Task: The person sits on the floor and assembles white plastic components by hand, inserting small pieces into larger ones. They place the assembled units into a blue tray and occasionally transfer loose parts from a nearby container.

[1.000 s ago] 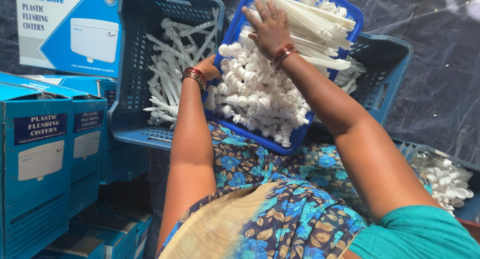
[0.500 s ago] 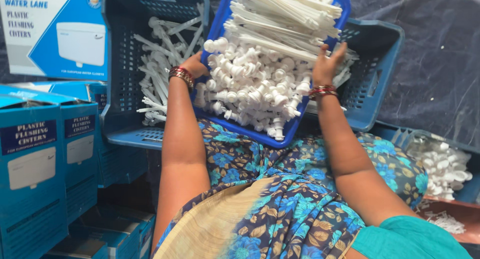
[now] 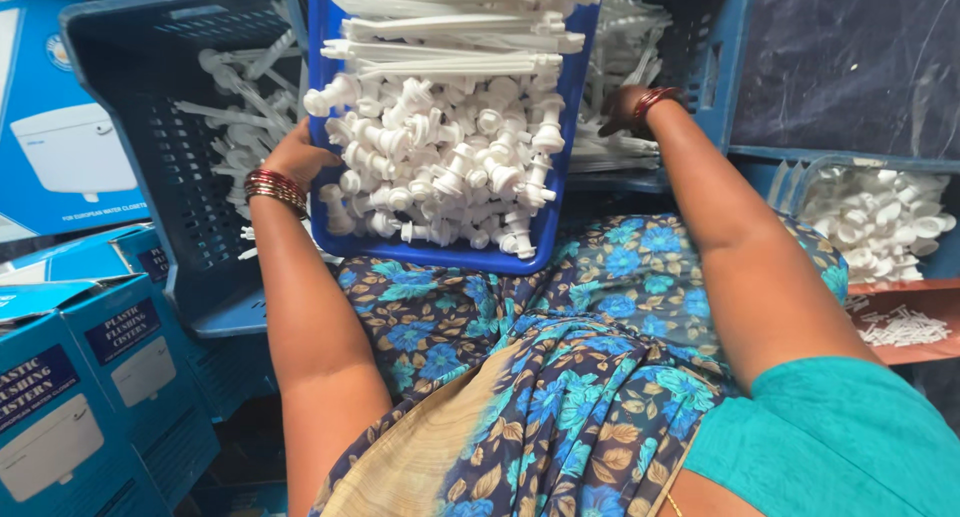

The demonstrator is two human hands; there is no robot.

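Both hands on the tilted blue plastic crate [image 3: 440, 252] of white plastic fittings [image 3: 440, 167]

Left hand [image 3: 295, 155] grips its left wall, right hand [image 3: 622, 107] curls beside its right; level it so nothing spills.

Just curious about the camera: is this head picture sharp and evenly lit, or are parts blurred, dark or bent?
Head view: white plastic parts in the blue crate sharp, bright; right hand shadowed; left hand slightly soft; box edges look slightly bowed.
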